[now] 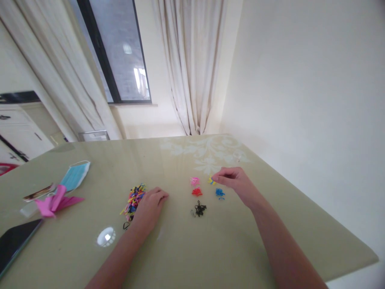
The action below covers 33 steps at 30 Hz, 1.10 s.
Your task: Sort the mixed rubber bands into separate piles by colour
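Note:
A mixed heap of small coloured rubber bands [135, 199] lies on the table left of centre. My left hand [151, 206] rests on the tabletop against the heap's right side, its fingers loosely laid down and nothing seen in them. Further right, my right hand [233, 180] has thumb and fingers pinched together over a small pile of yellow bands [211, 180]; whatever the pinch holds is too small to make out. Close by are separate little piles of pink bands [194, 181], red bands [197, 192], blue bands [219, 192] and black bands [200, 208].
At the left lie a blue face mask [75, 176], a pink folded-paper shape [55, 202] and a dark phone [18, 243]. Light reflects off the glossy table [210, 253]. A wall [315, 100] runs along the right; a curtain [192, 60] hangs behind.

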Available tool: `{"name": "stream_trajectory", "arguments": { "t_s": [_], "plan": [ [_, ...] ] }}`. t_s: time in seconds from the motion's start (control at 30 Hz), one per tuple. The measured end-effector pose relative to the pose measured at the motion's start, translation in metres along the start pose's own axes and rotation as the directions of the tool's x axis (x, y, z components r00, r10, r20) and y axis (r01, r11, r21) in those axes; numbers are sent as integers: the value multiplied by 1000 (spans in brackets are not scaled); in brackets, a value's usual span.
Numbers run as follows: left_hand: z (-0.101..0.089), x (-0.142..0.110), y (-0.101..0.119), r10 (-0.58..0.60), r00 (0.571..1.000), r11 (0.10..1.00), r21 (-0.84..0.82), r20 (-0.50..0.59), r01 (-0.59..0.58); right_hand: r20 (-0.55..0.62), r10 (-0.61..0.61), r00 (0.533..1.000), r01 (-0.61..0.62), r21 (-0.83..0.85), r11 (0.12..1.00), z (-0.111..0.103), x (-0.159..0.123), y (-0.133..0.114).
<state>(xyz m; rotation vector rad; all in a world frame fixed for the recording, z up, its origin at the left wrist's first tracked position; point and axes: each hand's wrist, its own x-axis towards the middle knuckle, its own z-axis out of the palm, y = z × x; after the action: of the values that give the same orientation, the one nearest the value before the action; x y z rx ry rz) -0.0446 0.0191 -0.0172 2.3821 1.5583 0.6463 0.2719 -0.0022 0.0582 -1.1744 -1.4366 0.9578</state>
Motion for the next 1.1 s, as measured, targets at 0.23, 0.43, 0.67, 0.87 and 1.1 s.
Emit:
{"name": "stream_trajectory", "arguments": {
  "t_s": [0.23, 0.43, 0.67, 0.87, 1.1],
  "plan": [
    [-9, 1, -13, 6, 1000, 986, -169, -2, -6, -61, 146, 987, -150, -658, 738, -16, 12, 28],
    [-14, 1, -19, -24, 999, 978, -207, -22, 19, -163, 135, 977, -212, -763, 611, -14, 10, 43],
    [-16, 2, 10, -205, 975, 782, -615, -92, 106, -98, -21, 995, -52, -684, 728, 7, 9, 26],
    [-18, -6, 43, -195, 980, 598, -797, -37, 88, 147, -98, 984, 137, -287, 948, 70, -9, 17],
    [-19, -10, 48, -190, 981, 545, -827, 36, 136, 151, -143, 978, 176, -230, 957, 87, -18, 22]
  ]
}}
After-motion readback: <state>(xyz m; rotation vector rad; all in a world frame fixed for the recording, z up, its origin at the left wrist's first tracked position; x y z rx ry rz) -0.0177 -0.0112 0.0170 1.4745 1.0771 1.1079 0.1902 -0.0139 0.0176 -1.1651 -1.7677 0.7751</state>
